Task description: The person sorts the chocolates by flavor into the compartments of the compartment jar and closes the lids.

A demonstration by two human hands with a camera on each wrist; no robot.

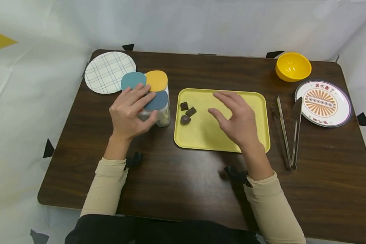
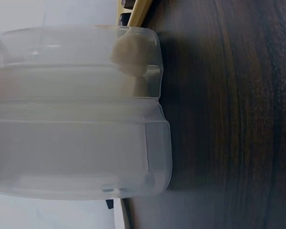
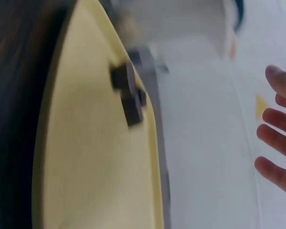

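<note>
A clear storage container [image 2: 76, 109] with rounded sections stands on the table, pale contents showing faintly inside. Its lids are teal [image 1: 133, 80], yellow [image 1: 157, 80] and blue [image 1: 157, 100]. My left hand [image 1: 129, 110] is spread over the teal and blue lids, thumb at the near side; it does not appear in the left wrist view. Over the right part of a yellow tray [image 1: 207, 144] hovers my right hand [image 1: 239, 120], fingers apart from the thumb and nothing between them. Several dark chocolates, among them a ridged piece [image 1: 190, 111] and a rounded one [image 1: 185, 119], lie at the tray's left end.
Right of the tray lie metal tongs [image 1: 296, 142], their tips spread, one beside a printed white plate [image 1: 341, 118]. Behind that plate is a yellow bowl [image 1: 292, 67]. A white checked round plate [image 1: 103, 74] sits at the back left, partly behind the container.
</note>
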